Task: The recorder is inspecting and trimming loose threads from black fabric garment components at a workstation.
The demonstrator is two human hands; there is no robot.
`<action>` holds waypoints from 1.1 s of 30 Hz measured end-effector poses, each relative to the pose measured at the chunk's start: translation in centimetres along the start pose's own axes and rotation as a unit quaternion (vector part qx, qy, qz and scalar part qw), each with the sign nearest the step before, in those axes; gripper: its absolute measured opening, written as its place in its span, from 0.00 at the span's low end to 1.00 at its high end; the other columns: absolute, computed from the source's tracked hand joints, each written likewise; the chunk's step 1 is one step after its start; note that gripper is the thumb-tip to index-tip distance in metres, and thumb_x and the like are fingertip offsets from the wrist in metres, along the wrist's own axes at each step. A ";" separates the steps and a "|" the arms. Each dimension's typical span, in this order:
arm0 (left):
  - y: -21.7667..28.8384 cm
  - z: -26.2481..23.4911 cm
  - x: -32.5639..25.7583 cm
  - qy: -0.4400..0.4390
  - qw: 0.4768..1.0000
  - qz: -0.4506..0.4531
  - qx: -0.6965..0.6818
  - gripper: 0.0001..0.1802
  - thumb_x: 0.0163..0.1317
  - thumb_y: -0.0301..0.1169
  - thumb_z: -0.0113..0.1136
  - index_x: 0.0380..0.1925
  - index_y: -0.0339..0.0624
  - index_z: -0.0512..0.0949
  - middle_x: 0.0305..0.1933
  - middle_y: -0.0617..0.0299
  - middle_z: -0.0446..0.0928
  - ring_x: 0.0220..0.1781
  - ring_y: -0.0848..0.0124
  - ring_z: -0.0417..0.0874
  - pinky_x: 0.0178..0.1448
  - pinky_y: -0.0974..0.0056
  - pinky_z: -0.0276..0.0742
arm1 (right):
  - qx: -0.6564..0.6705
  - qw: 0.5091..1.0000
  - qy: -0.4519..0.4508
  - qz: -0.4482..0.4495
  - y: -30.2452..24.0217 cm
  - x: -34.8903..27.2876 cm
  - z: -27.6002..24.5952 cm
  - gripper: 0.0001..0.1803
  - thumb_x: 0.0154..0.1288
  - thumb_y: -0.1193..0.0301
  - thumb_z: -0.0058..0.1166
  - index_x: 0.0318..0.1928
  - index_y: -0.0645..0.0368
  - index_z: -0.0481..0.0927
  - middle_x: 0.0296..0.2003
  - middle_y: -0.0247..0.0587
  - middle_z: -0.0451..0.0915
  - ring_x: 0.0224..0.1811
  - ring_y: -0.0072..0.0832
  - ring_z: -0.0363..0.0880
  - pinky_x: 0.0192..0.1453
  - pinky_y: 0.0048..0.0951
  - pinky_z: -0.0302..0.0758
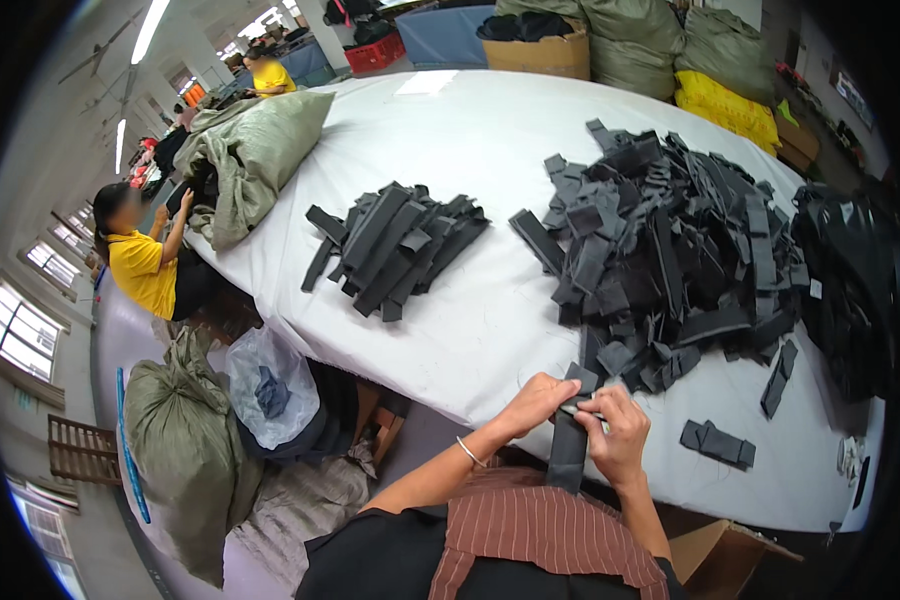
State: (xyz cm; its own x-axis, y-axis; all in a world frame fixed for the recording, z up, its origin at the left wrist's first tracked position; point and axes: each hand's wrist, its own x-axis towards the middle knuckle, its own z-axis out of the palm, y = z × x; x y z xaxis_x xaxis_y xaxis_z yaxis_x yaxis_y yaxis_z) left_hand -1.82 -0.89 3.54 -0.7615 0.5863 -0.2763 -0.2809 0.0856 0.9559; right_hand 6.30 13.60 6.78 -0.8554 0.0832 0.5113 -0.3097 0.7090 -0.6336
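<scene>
At the table's near edge I hold a dark grey fabric strip [567,455] between both hands; its lower end hangs toward my apron. My left hand [538,402] is closed on the strip's upper part. My right hand [617,430] pinches it from the other side, the fingertips meeting near a small pale spot that I cannot make out. Just beyond my hands rises a large heap of dark fabric strips [670,250]. A smaller pile of similar strips [400,245] lies farther left. Close to my right hand is a folded dark piece [718,443], apart from the heap.
The white-covered table [440,355] curves around me. A green woven sack [260,150] lies on its far left, handled by a person in yellow [145,265]. Another full sack [185,440] stands on the floor at left. A cardboard box [720,555] is below right.
</scene>
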 end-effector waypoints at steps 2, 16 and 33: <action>0.7 0.3 -0.5 0.010 1.000 0.005 0.019 0.25 0.64 0.46 0.53 0.14 0.40 0.77 0.14 0.72 0.67 0.18 0.82 0.63 0.21 0.72 0.57 | 0.038 0.998 0.016 0.043 0.0 -0.2 0.0 0.06 0.47 0.75 0.62 0.27 0.58 0.78 0.27 0.38 0.75 0.27 0.38 0.76 0.32 0.33 0.69; 1.4 0.5 -2.6 -0.105 0.988 -0.074 -0.085 0.14 0.64 0.34 0.60 0.45 0.38 0.72 0.40 0.61 0.76 0.35 0.77 0.78 0.37 0.71 0.80 | 0.358 0.884 0.014 0.301 3.8 0.5 0.0 0.05 0.60 0.76 0.60 0.31 0.65 0.78 0.30 0.27 0.72 0.30 0.11 0.69 0.34 0.16 0.66; -0.7 -1.4 -5.5 -0.042 0.963 -0.133 -0.230 0.13 0.67 0.32 0.52 0.43 0.32 0.78 0.37 0.60 0.78 0.37 0.74 0.78 0.44 0.70 0.76 | 0.453 0.820 -0.033 0.348 -0.3 -3.5 0.9 0.06 0.62 0.74 0.58 0.32 0.62 0.74 0.30 0.25 0.71 0.31 0.11 0.64 0.37 0.15 0.63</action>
State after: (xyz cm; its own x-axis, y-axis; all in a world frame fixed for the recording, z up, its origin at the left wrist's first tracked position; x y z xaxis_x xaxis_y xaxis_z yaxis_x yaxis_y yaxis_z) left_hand 1.73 -5.32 4.22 -0.5819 0.6575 -0.4787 -0.7036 -0.1118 0.7017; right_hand 9.05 12.44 4.69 -0.9673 0.1878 -0.1702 0.1064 -0.3084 -0.9453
